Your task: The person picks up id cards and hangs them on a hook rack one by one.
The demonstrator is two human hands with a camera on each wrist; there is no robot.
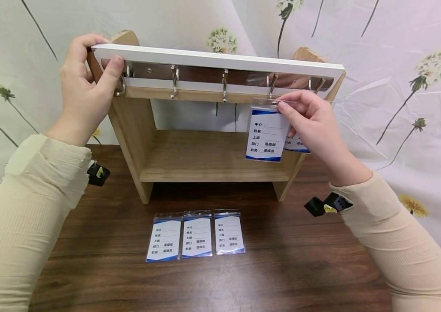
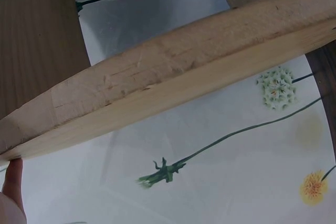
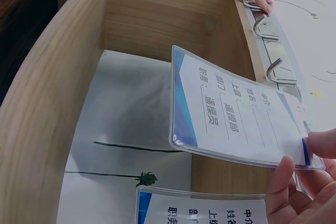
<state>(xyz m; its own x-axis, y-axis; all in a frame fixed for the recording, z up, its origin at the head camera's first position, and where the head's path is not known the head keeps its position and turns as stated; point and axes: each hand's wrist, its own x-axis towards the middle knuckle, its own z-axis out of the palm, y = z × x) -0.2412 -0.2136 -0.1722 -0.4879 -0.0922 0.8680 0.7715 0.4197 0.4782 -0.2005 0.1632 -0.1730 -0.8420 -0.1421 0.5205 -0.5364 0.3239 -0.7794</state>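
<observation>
My right hand (image 1: 309, 121) pinches the top corner of a badge holder (image 1: 267, 134), a clear sleeve with a blue-and-white card, just below the fourth metal hook (image 1: 272, 86). Behind that hand another badge holder (image 1: 297, 144) hangs at the right end, mostly hidden in the head view; its card shows lower in the right wrist view. My left hand (image 1: 87, 86) grips the left end of the white hook rail (image 1: 220, 56), thumb on the front plate and fingers over the top edge. In the left wrist view a fingertip (image 2: 14, 179) touches the wooden side panel (image 2: 173, 61).
Three more badge holders (image 1: 197, 235) lie side by side on the dark wooden table (image 1: 275, 260), in front of the wooden rack (image 1: 216, 156). A white floral cloth (image 1: 392, 86) hangs behind the rack. Bare hooks (image 1: 225, 86) line the rail's middle and left.
</observation>
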